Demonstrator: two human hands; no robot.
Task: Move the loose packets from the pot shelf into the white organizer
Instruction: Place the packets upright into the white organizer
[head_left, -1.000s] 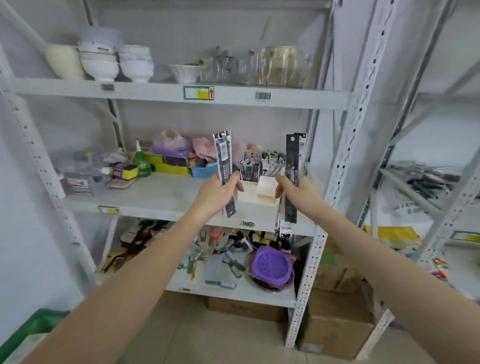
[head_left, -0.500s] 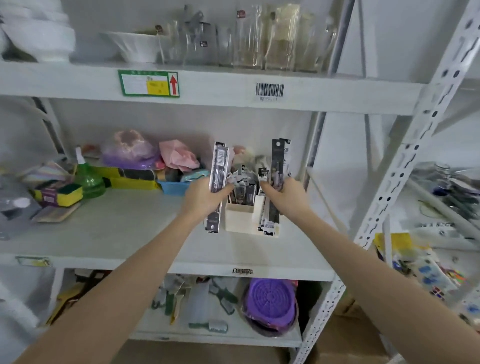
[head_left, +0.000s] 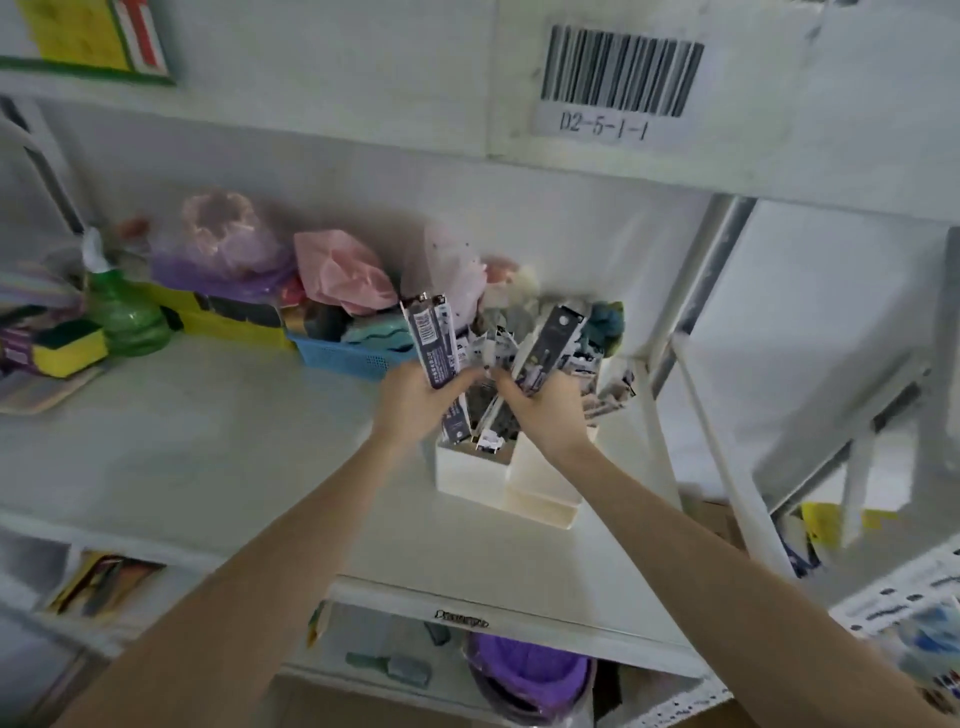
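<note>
Both packets have tipped inward over the white organizer (head_left: 470, 470); the left hand (head_left: 415, 402) pinching one packet (head_left: 435, 345) and the right hand (head_left: 545, 402) pinching the other packet (head_left: 545, 345) should slide each into an uncrowded slot.

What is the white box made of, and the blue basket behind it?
The white box looks like smooth, matte hard plastic: its walls are thin, flat and even. The blue basket looks like moulded plastic too, with rows of small holes in its side. It is blurry, so that is a guess.
</note>
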